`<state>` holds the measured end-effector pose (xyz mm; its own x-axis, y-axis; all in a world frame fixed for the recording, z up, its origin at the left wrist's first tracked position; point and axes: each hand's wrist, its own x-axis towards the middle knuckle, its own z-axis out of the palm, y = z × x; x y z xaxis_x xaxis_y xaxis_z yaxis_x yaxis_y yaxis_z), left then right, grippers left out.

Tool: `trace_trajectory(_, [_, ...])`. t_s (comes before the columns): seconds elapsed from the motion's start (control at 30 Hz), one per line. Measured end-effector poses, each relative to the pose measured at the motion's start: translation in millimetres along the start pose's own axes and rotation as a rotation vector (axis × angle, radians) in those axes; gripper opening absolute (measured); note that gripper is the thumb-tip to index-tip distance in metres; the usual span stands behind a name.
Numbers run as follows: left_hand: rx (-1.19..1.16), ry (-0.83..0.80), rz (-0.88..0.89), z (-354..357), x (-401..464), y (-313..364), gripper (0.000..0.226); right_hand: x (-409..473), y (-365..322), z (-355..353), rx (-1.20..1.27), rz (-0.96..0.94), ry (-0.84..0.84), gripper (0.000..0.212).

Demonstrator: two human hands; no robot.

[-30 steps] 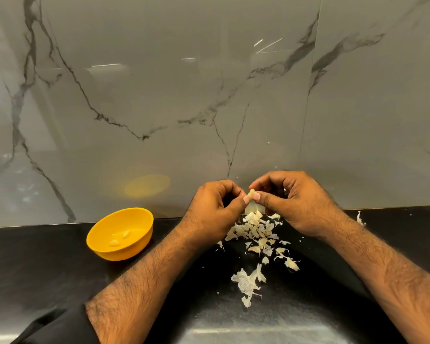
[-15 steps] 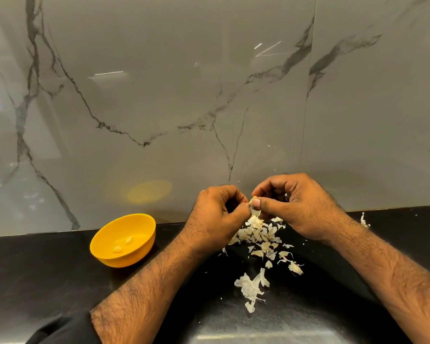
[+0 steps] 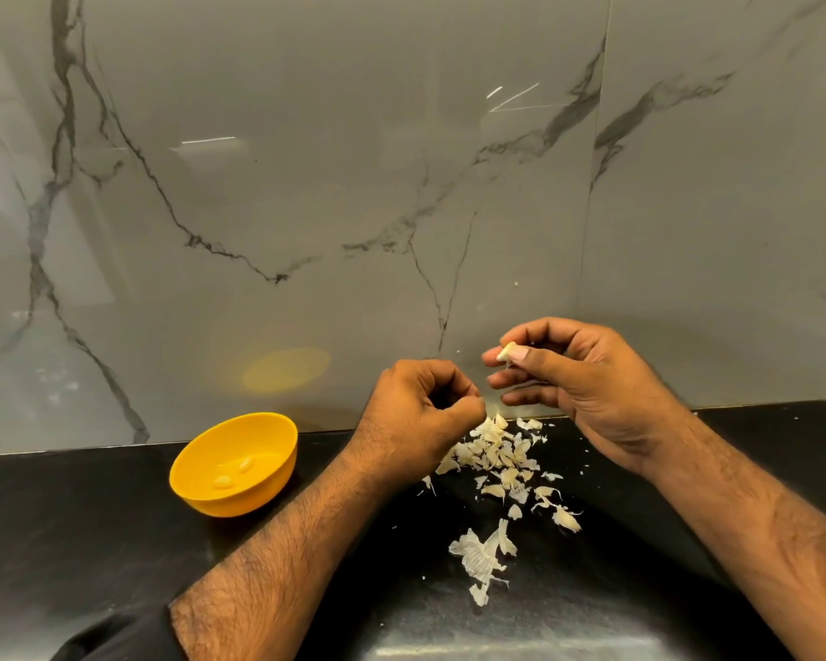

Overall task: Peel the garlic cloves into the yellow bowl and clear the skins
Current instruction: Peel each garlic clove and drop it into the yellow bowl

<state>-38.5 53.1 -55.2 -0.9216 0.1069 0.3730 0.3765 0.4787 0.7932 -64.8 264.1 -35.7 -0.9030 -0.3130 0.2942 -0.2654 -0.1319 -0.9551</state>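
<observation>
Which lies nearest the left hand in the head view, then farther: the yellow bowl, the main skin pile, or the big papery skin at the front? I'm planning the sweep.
From the left hand:
1. Main skin pile, just right of its knuckles.
2. Big papery skin, in front, toward the person.
3. Yellow bowl, off to the left by the wall.

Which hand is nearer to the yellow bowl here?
Left. The left hand is just right of the yellow bowl, above the skins. The right hand is farther right, pinching a garlic clove.
</observation>
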Motion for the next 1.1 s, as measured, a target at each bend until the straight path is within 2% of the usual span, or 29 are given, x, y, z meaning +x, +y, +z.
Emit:
trace_trajectory(0.1, [0.092, -0.026, -0.052, -1.7, 0.7, -1.6, 0.035, -0.2, -0.3, -1.4, 0.110, 0.057, -0.001, 0.031])
trace_trajectory(0.17, [0.148, 0.035, -0.075, -1.6, 1.0, -3.9, 0.040, 0.9, 0.7, -3.7, 0.105, 0.072, 0.013, 0.024])
trace_trajectory(0.27, [0.203, 0.113, -0.040, -4.3, 2.5, -6.3, 0.018, 1.5, 4.9, -4.7, 0.100, 0.085, 0.010, 0.023])
trace_trajectory(0.37, [0.171, 0.120, -0.002, -6.1, 3.5, -6.1, 0.012, 2.9, 7.2, -3.4, 0.069, 0.095, 0.002, 0.026])
trace_trajectory(0.6, [0.156, 0.028, -0.123, -5.5, 4.1, -5.4, 0.050, 3.3, 8.6, -4.3, 0.044, 0.109, -0.008, 0.021])
trace_trajectory(0.63, [0.177, 0.027, -0.119, -5.5, 3.8, -6.4, 0.045, 3.3, 8.5, -4.2, 0.038, 0.109, -0.009, 0.021])
trace_trajectory(0.7, [0.218, 0.039, -0.081, -5.8, 3.2, -5.6, 0.021, 3.3, 8.4, -3.9, 0.020, 0.107, -0.007, 0.023])
trace_trajectory(0.8, [0.212, 0.072, 0.009, -6.7, 2.8, -3.2, 0.022, 2.9, 7.5, -2.9, -0.004, 0.108, -0.002, 0.024])
trace_trajectory(0.9, [0.120, 0.110, 0.106, -5.1, 2.6, -1.4, 0.006, 2.3, 7.2, -2.5, -0.022, 0.114, -0.013, 0.027])
trace_trajectory(1.1, [0.122, 0.126, 0.141, -5.2, 1.9, -1.1, 0.007, 3.0, 8.4, 0.3, -0.054, 0.122, -0.044, 0.021])
